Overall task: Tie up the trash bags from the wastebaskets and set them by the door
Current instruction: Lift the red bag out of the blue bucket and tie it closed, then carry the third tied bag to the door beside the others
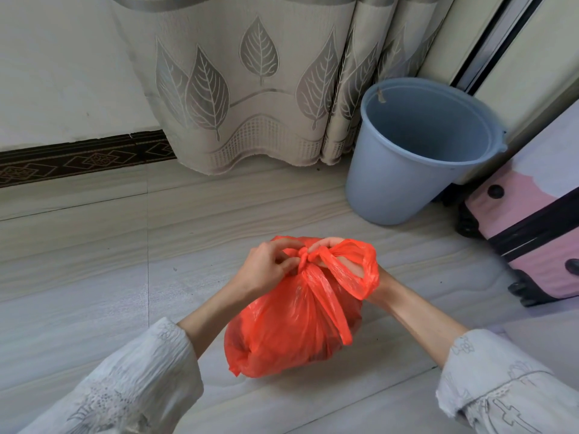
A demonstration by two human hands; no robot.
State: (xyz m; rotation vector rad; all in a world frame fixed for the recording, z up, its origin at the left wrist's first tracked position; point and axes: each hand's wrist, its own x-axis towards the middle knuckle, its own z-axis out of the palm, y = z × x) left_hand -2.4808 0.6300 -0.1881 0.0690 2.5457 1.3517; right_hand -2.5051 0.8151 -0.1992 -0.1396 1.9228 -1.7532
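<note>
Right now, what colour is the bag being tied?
Bright orange-red; the trash bag shows best in the head view, both hands at its knot.

Soft even daylight, faint shadows, sharp centre, wide-angle bending at edges

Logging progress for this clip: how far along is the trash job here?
Done: the red bag is out of the blue wastebasket, which stands unlined. In hand: the left hand and right hand work the knot in its handles. Left: finish tying and carry it to the door; no door clearly shows.
</note>
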